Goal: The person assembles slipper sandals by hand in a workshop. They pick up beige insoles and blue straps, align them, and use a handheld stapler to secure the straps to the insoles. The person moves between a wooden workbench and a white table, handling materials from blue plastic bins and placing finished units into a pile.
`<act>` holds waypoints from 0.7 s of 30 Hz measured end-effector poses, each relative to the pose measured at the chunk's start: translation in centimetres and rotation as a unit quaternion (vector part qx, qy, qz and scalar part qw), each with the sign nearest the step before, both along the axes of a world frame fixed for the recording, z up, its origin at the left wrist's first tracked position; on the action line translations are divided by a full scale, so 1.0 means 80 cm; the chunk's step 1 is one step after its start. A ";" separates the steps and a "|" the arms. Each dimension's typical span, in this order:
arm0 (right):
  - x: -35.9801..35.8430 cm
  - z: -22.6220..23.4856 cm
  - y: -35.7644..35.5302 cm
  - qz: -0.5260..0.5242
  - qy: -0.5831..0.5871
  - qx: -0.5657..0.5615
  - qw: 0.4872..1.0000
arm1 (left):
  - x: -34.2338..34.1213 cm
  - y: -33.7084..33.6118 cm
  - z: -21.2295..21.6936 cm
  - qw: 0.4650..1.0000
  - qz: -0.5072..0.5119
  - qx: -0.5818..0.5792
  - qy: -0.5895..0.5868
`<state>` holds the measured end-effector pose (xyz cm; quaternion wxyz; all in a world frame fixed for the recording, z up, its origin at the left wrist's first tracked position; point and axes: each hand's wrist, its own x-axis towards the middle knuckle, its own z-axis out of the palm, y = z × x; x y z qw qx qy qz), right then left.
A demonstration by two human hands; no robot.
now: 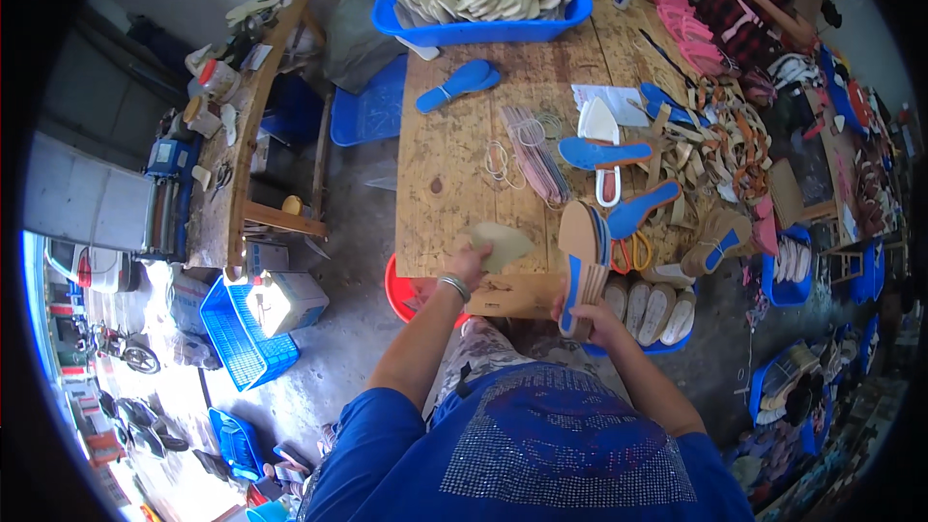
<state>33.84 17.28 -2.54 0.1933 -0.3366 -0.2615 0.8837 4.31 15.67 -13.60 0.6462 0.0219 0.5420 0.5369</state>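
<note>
Now closing the left hand [468, 263] on a pale insole [498, 246], fingers pinched narrow over its near end, pressing it flat at the table's [445, 174] front edge; wearing a silver bangle [453, 285] at that wrist. Clasping with the right hand [592, 317] a stack of soles [583, 261], fingers wrapped tight round its lower end, standing it nearly upright just off the front edge, right of the insole and not touching it. Showing tan on the stack's broad face and blue along the layered edge, with a blue strip down the lower part. Looking cream-coloured and rounded at the far end, the insole lying apart from everything else on the bare wood. Lying further back: single blue soles [458, 83], a bundle of pink straps [533, 150], orange-handled scissors [632, 253] just right of the stack. Sitting at the far end, a blue crate [483, 31] heaped with more pale insoles. Peeking out below the table edge, a red bucket [398, 292] beside the left forearm, and a blue bin [667, 343] of white soles under the right.
</note>
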 end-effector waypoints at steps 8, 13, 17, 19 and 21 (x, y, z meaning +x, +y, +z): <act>-0.061 0.061 -0.029 -0.016 0.220 -0.138 0.966 | 0.040 -0.052 0.122 0.973 -0.050 0.150 0.170; -0.121 0.093 -0.065 0.041 0.313 -0.152 0.937 | 0.001 -0.107 0.133 0.985 -0.082 0.149 0.013; -0.164 0.125 -0.096 0.075 0.313 -0.139 0.936 | -0.028 -0.138 0.158 0.983 -0.041 0.175 -0.030; -0.177 0.122 -0.109 0.082 0.305 -0.118 0.941 | -0.033 -0.151 0.187 0.982 -0.031 0.187 -0.019; -0.186 0.129 -0.121 0.063 0.302 -0.108 0.945 | -0.043 -0.164 0.185 0.973 -0.051 0.219 0.050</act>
